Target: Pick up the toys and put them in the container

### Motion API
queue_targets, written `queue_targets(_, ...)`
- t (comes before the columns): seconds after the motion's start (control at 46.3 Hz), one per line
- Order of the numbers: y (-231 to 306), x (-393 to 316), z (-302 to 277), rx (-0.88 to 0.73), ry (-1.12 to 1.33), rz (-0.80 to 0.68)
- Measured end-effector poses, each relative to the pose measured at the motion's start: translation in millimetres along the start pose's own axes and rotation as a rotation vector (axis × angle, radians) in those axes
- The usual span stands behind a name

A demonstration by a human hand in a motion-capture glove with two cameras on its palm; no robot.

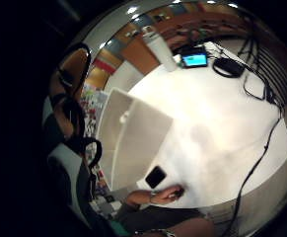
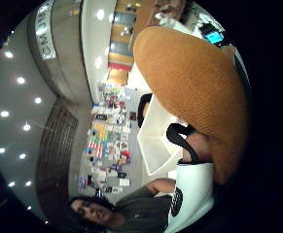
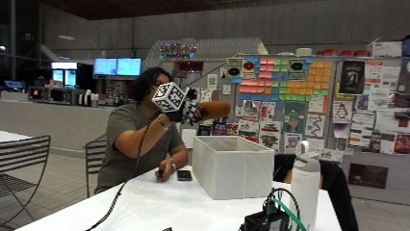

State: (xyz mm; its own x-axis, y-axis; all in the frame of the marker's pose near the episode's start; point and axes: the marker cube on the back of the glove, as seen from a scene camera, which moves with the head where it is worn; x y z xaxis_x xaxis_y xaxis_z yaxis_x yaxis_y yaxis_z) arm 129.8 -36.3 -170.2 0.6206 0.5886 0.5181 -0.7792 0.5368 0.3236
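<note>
Outside view, frame centre: gloved right hand (image 3: pixel 185 111) curls around an orange toy (image 3: pixel 214 109), held above the white container (image 3: pixel 233 165). Toy looks soft, light; mid-body grip suits it.

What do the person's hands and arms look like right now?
The right hand wears a black glove with white plastic parts and black strap loops. The left hand is bare, with a band at the wrist. Short olive-green T-shirt sleeves leave both forearms uncovered.
</note>
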Motion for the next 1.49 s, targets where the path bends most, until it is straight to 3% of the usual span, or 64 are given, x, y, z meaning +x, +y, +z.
queue_targets(0.281, -20.2, -78.3, 29.8, -0.292, 0.084, -0.142)
queue_targets(0.843, -51.7, -101.5, 79.2, -0.436, 0.062, -0.120)
queue_targets(1.08, -54.9, -83.1, 75.8, -0.355, 0.009, -0.121)
queue_targets(1.491, -29.2, 49.5, 48.4, -0.197, 0.351, -0.015)
